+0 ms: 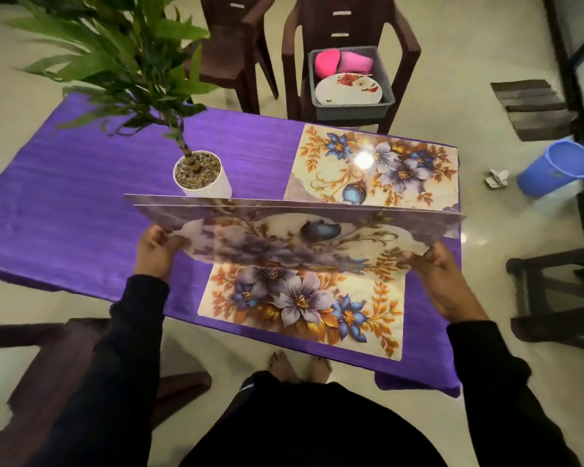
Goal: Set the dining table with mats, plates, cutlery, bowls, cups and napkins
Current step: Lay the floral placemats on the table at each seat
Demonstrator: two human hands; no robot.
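Head view: both hands hold a stack of floral mats [284,230] above the purple table [64,197]. Left hand [155,251] pinches the stack's left edge; right hand [442,278] grips its right edge. One mat [304,305] lies flat at the near edge, another [375,166] at the far edge. Potted plant [201,173] stands mid-table. Grey tub [351,79] with a plate [348,89] sits on a chair [351,28] beyond the table.

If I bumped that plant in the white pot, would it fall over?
Probably yes. The plant is tall and leafy above a small white pot, so it looks top-heavy. The pebbles inside likely add some weight low down, which may help against a gentle nudge.
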